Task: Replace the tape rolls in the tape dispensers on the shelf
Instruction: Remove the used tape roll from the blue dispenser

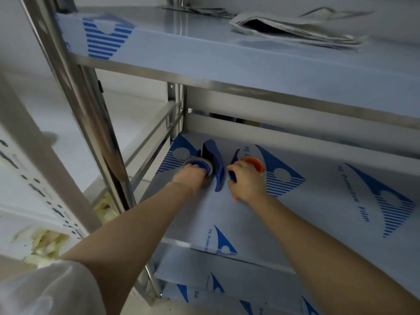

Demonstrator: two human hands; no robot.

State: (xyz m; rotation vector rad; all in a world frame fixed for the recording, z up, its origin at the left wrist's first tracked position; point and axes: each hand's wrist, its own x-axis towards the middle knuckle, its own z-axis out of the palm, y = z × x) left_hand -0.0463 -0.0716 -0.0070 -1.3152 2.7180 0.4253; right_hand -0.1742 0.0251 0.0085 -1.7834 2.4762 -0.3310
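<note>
Two tape dispensers lie on the middle shelf [318, 212] near its back left corner. The blue dispenser [214, 163] has a blue hub and a grey tape roll [205, 168]; my left hand [193, 178] is closed over that roll and hub. To its right, the orange dispenser [254, 164] shows an orange hub and a blue handle [233, 168]. My right hand [246, 183] grips it, covering most of its body. Both arms reach in from below.
The steel rack has a front left post [91, 123] and an upper shelf [227, 60] close above my hands. Folded grey bags [295, 30] lie on that upper shelf. A white perforated box [34, 178] with pale scraps stands to the left.
</note>
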